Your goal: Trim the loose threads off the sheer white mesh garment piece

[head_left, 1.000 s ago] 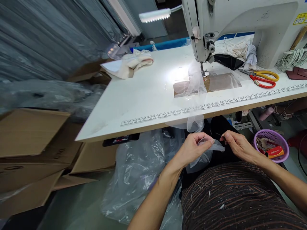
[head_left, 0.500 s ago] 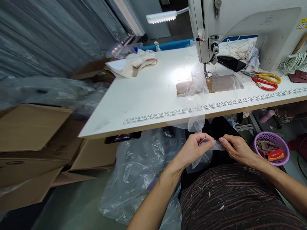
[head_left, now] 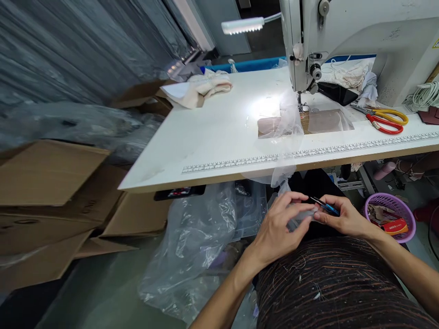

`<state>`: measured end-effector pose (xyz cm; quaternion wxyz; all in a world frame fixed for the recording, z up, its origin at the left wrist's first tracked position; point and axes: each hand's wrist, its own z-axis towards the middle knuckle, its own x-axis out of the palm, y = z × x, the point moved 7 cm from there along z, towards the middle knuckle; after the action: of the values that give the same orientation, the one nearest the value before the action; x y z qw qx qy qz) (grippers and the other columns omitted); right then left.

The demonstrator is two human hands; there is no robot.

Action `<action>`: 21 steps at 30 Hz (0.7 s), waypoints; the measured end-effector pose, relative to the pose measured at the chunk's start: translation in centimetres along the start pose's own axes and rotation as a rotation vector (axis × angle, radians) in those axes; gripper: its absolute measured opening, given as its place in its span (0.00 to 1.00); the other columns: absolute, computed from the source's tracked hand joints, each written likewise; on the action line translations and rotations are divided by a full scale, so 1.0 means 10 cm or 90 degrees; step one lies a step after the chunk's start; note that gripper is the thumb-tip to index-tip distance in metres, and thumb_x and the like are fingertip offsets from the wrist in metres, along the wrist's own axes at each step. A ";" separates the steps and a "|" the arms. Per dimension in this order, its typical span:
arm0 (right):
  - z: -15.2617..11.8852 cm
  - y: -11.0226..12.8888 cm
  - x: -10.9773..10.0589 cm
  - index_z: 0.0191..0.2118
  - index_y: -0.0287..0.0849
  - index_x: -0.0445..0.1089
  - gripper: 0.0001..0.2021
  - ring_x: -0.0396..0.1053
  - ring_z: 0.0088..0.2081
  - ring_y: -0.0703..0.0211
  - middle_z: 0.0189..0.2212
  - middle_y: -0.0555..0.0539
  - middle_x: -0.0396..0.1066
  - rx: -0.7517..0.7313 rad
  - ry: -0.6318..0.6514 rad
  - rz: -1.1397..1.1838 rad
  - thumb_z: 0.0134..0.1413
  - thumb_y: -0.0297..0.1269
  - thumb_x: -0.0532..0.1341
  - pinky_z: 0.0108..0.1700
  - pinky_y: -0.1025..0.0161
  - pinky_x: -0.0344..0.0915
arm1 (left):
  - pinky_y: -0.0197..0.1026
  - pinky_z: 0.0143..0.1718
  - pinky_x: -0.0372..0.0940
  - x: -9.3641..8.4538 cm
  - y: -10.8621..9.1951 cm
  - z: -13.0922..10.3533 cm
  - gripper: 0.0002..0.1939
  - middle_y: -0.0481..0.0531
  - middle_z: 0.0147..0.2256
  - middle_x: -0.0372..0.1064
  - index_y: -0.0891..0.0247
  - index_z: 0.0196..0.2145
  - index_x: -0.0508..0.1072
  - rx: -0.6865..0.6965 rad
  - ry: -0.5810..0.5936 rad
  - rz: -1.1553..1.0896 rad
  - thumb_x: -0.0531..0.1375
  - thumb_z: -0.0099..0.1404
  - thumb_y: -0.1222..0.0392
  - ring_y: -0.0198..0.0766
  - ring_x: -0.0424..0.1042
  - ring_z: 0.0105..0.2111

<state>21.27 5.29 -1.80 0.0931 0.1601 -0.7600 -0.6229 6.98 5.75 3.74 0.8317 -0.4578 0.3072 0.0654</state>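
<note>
Sheer white fabric (head_left: 291, 116) lies beside the needle of the sewing machine (head_left: 295, 50) and hangs over the table's front edge down to my lap. My left hand (head_left: 283, 224) pinches the fabric's lower end between thumb and fingers. Close on its right, my right hand (head_left: 338, 214) holds small thread snips (head_left: 327, 207) with a blue part, their tips pointing left, and its fingertips also touch the fabric. The fabric's edge is partly hidden by my fingers.
The white table (head_left: 206, 132) carries red and yellow scissors (head_left: 386, 119), cream cloth (head_left: 214, 85) and a printed ruler strip. Cardboard boxes (head_left: 51, 173) stand left, clear plastic bags (head_left: 202, 228) below, a purple basket (head_left: 408, 208) at right. A lamp (head_left: 243, 25) shines above.
The blue snips now show in my right hand. My left hand has turned, with its fingers more spread above the fabric. The view has shifted slightly, moving the table and machine rightward.
</note>
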 end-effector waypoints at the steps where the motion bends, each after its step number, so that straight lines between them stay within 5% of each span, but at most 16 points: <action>1: -0.02 -0.01 0.01 0.29 0.41 0.65 0.23 0.51 0.25 0.67 0.22 0.55 0.57 0.006 0.006 0.005 0.46 0.58 0.66 0.26 0.67 0.51 | 0.44 0.42 0.68 -0.08 -0.02 -0.08 0.09 0.56 0.40 0.75 0.61 0.39 0.78 0.038 -0.050 0.020 0.61 0.61 0.64 0.41 0.74 0.40; 3: -0.07 -0.03 0.01 0.27 0.41 0.64 0.22 0.52 0.25 0.66 0.22 0.54 0.57 0.012 0.009 0.004 0.47 0.56 0.66 0.27 0.67 0.51 | 0.42 0.39 0.68 -0.21 0.10 -0.23 0.06 0.54 0.36 0.75 0.61 0.36 0.77 0.033 -0.147 0.026 0.61 0.61 0.64 0.39 0.74 0.36; 6: -0.13 -0.07 0.03 0.28 0.41 0.63 0.20 0.52 0.25 0.66 0.22 0.54 0.58 0.016 0.032 -0.003 0.50 0.53 0.65 0.27 0.67 0.51 | 0.40 0.34 0.67 -0.29 0.53 -0.41 0.09 0.51 0.29 0.73 0.61 0.28 0.75 -0.132 -0.245 -0.023 0.59 0.64 0.58 0.38 0.73 0.31; 9: -0.16 -0.09 0.08 0.29 0.41 0.63 0.17 0.51 0.24 0.67 0.22 0.55 0.57 0.022 0.052 -0.012 0.52 0.50 0.64 0.26 0.67 0.51 | 0.44 0.41 0.68 -0.12 0.84 -0.44 0.19 0.55 0.33 0.77 0.62 0.29 0.77 -0.266 -0.184 -0.128 0.54 0.66 0.48 0.44 0.75 0.37; 14: -0.19 -0.07 0.11 0.29 0.42 0.62 0.15 0.52 0.24 0.67 0.23 0.54 0.57 0.011 0.061 -0.047 0.54 0.48 0.62 0.26 0.68 0.52 | 0.46 0.44 0.66 0.24 0.79 -0.34 0.26 0.58 0.38 0.78 0.63 0.30 0.77 -0.337 -0.016 -0.269 0.52 0.63 0.38 0.47 0.74 0.40; 21: -0.20 -0.09 0.10 0.31 0.41 0.64 0.11 0.52 0.25 0.67 0.25 0.53 0.60 -0.010 0.110 -0.137 0.55 0.43 0.62 0.27 0.67 0.52 | 0.34 0.28 0.58 0.38 0.70 -0.48 0.23 0.44 0.22 0.65 0.62 0.20 0.62 -0.473 0.018 -0.383 0.68 0.51 0.44 0.31 0.64 0.25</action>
<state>21.17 2.99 -2.31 0.0922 0.2929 -0.7230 -0.6189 5.15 5.24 -5.34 0.5894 -0.7937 0.1284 -0.0790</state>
